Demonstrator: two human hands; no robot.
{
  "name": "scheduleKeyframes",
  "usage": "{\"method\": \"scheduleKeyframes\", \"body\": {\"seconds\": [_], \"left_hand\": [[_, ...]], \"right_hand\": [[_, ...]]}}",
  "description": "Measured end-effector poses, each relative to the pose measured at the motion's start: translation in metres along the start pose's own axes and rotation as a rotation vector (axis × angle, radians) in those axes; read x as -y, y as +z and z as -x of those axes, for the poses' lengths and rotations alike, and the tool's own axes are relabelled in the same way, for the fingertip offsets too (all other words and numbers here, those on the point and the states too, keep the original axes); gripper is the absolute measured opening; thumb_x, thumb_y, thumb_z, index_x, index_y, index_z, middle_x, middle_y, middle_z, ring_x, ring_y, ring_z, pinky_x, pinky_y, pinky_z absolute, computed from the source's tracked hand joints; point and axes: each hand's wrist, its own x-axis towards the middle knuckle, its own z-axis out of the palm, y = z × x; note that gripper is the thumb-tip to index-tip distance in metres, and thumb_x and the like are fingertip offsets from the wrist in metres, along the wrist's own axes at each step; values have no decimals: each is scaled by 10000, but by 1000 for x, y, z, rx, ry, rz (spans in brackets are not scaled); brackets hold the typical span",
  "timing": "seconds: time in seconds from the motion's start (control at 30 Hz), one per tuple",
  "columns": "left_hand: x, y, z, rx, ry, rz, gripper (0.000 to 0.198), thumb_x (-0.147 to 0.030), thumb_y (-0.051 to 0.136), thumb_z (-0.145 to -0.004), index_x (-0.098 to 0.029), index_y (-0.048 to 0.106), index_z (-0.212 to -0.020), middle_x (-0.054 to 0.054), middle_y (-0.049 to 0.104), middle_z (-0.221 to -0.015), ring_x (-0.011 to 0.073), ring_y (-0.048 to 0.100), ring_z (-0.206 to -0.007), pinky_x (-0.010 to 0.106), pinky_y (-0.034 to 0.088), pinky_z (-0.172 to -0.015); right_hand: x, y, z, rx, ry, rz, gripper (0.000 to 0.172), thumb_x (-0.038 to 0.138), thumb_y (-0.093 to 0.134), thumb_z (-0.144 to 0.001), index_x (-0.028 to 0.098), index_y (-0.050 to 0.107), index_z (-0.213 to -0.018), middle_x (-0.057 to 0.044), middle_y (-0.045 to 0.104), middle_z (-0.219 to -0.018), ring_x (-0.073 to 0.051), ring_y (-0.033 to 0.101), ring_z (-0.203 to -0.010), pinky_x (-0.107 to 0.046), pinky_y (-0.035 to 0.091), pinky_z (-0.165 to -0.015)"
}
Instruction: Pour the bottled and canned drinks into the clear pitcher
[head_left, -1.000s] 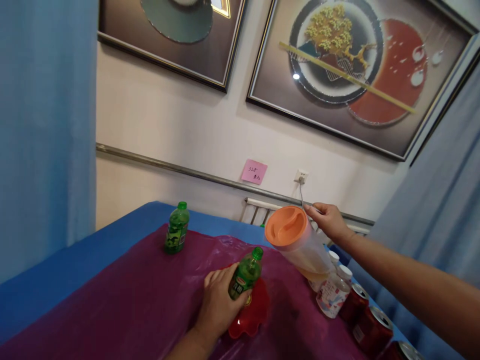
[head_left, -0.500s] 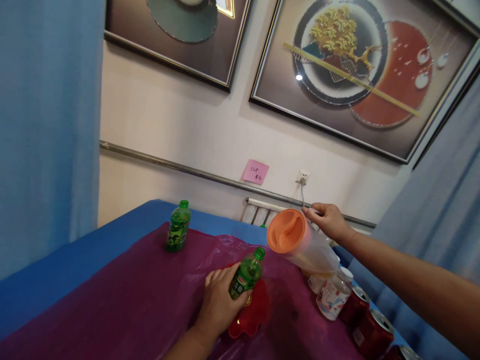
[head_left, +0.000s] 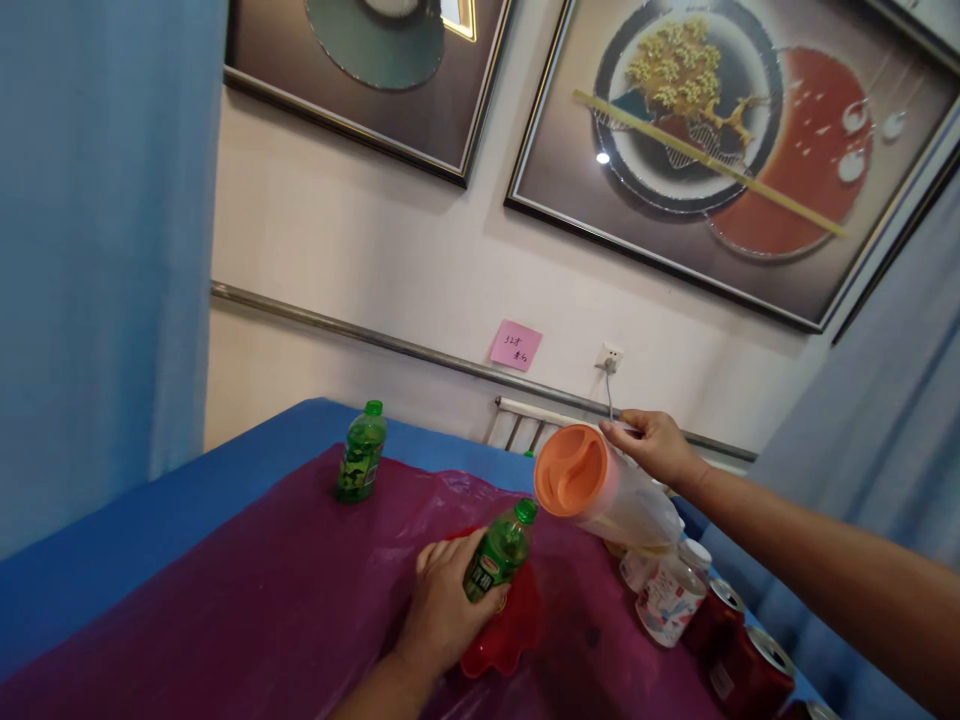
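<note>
My left hand (head_left: 442, 605) is wrapped round a small green bottle (head_left: 501, 550) with a green cap, held tilted over a red bowl (head_left: 510, 630) on the purple plastic sheet (head_left: 247, 600). My right hand (head_left: 651, 445) grips the handle side of a clear pitcher (head_left: 607, 492) with an orange lid. The pitcher is tipped far over toward the left, its lid facing the bottle, with pale yellow liquid pooled in its lower side. Its handle is hidden behind my fingers.
A second green bottle (head_left: 361, 452) stands upright at the back of the sheet. White-capped bottles (head_left: 671, 595) and red cans (head_left: 746, 660) crowd the right edge. The blue table (head_left: 112, 545) meets a wall with a metal rail, a pink note (head_left: 516, 345) and framed pictures; blue curtains hang either side.
The pitcher has tipped further over, its lid turning from upward to sideways toward the bottle. My left hand and its bottle have stayed over the red bowl.
</note>
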Motion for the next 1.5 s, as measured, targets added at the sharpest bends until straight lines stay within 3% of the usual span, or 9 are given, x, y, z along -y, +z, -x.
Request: {"method": "scheduleKeyframes", "body": {"seconds": [1.5], "left_hand": [[-2, -2, 4, -9, -15, 30, 609, -239, 790, -665, -284, 635, -1253, 45, 732, -1179, 290, 617, -1118, 460, 371, -1036]], "right_hand": [[19, -6, -1, 10, -85, 99, 511, 597, 547, -811, 245, 282, -552, 64, 254, -518, -90, 267, -498, -249, 209, -458]]}}
